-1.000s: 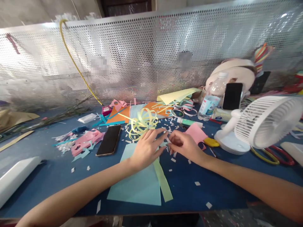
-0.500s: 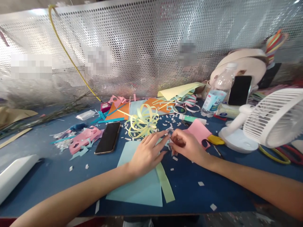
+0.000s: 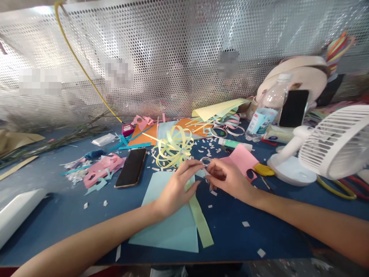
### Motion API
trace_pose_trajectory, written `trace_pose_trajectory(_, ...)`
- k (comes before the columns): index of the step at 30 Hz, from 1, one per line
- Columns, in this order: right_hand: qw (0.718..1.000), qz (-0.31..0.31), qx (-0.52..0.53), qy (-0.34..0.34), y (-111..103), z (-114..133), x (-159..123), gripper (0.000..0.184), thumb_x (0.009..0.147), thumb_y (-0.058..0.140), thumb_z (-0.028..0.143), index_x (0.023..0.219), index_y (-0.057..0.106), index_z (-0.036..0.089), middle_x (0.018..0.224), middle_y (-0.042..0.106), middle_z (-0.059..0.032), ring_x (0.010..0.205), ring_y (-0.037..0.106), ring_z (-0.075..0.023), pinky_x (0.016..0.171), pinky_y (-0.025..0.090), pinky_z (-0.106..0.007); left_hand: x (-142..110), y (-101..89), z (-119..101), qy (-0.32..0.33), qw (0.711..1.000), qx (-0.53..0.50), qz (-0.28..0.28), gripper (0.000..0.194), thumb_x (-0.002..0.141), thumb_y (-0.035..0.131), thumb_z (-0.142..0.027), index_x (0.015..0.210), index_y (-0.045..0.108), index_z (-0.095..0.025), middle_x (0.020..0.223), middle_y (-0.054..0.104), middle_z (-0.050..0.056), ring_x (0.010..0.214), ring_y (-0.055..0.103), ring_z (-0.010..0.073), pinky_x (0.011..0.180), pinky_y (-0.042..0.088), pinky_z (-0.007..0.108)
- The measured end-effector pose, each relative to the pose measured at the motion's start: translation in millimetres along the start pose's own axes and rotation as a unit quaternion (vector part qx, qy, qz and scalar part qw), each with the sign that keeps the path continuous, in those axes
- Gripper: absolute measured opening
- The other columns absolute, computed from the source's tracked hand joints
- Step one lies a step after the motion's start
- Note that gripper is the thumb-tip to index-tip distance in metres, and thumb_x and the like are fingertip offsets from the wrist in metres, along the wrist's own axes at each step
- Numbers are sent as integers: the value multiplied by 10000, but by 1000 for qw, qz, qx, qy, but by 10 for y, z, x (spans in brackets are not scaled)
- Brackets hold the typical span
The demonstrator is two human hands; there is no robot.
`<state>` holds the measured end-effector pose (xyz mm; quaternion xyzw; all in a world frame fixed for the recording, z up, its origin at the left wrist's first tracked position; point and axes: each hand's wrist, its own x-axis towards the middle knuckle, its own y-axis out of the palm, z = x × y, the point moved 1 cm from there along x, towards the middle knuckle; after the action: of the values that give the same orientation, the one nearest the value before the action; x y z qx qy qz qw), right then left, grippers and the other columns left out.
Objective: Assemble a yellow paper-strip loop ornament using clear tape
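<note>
My left hand [image 3: 178, 186] is over the light blue paper sheet [image 3: 170, 223], its fingers stretched forward and the thumb apart. Its fingertips reach the tips of my right hand [image 3: 227, 177], which is closed in a pinch. A small pale piece [image 3: 205, 169] shows at the right fingertips; its kind is too small to tell. Just behind the fingers lies a clear ring like a tape roll [image 3: 205, 159], partly hidden. A pale green paper strip [image 3: 203, 225] lies along the sheet's right edge. Beyond my left hand sits a looped yellow paper-strip flower [image 3: 174, 148].
A black phone [image 3: 131, 168] and pink paper scraps [image 3: 100, 169] lie left. On the right are pink paper [image 3: 243, 159], a glue tube [image 3: 235, 144], a white fan [image 3: 331, 146], a plastic bottle [image 3: 265, 111] and scissors [image 3: 226, 132]. White paper bits are scattered about. A perforated metal panel [image 3: 173, 57] stands behind.
My left fingers have drawn slightly back and lifted, so the clear ring shows more. The right hand keeps its pinch in nearly the same place.
</note>
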<state>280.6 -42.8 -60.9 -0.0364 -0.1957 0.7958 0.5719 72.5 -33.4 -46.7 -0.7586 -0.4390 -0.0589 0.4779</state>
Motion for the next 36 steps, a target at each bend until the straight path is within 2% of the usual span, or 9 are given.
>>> trace_pose_trajectory(5, 1000, 1, 7, 2, -9, 11, 3, 177, 917, 608, 372, 890, 481, 252, 703, 607, 44, 604, 693, -165, 606, 549, -299, 0, -1, -7, 14, 1000, -5, -15, 445, 933, 529, -85, 1343, 521, -257, 1328, 557, 100, 1270, 533, 233, 1069, 489, 458)
trace_pose_trajectory(10, 1000, 6, 6, 6, -20, 20, -6, 174, 920, 603, 374, 898, 482, 251, 688, 614, 44, 607, 688, -165, 612, 544, -301, 13, -20, -7, -4, 1000, -14, -15, 428, 924, 531, -80, 1317, 547, -249, 1298, 573, 100, 1242, 550, 233, 1055, 496, 458)
trace_pose_trajectory(16, 1000, 8, 0, 5, -22, 12, 2, 182, 916, 607, 381, 902, 483, 250, 684, 618, 42, 606, 682, -167, 601, 535, -299, 25, -28, -28, -20, 999, -36, -22, 310, 913, 554, -93, 1182, 622, -232, 1211, 604, 95, 1172, 584, 224, 1015, 515, 434)
trace_pose_trajectory(21, 1000, 9, 14, 5, -22, -8, 16, 157, 915, 608, 338, 903, 479, 250, 675, 611, 46, 593, 677, -163, 593, 528, -297, 28, -24, -65, -24, 998, -52, -10, 284, 898, 570, -66, 1135, 621, -216, 1165, 626, 81, 1124, 606, 193, 994, 524, 384)
trace_pose_trajectory(28, 1000, 8, 17, 7, -19, -15, 10, 178, 908, 627, 357, 902, 484, 251, 671, 606, 52, 586, 670, -161, 598, 526, -298, 8, -37, -46, -22, 999, -34, -7, 320, 926, 543, -84, 1205, 607, -226, 1306, 609, 81, 1237, 574, 193, 1059, 491, 390)
trace_pose_trajectory(36, 999, 5, 39, -5, -30, -14, 20, 165, 935, 593, 352, 896, 468, 251, 677, 603, 47, 597, 681, -163, 581, 529, -289, -41, -8, -45, 2, 1000, -28, -4, 399, 940, 528, -79, 1294, 606, -246, 1329, 646, 46, 1226, 618, 169, 1060, 513, 336)
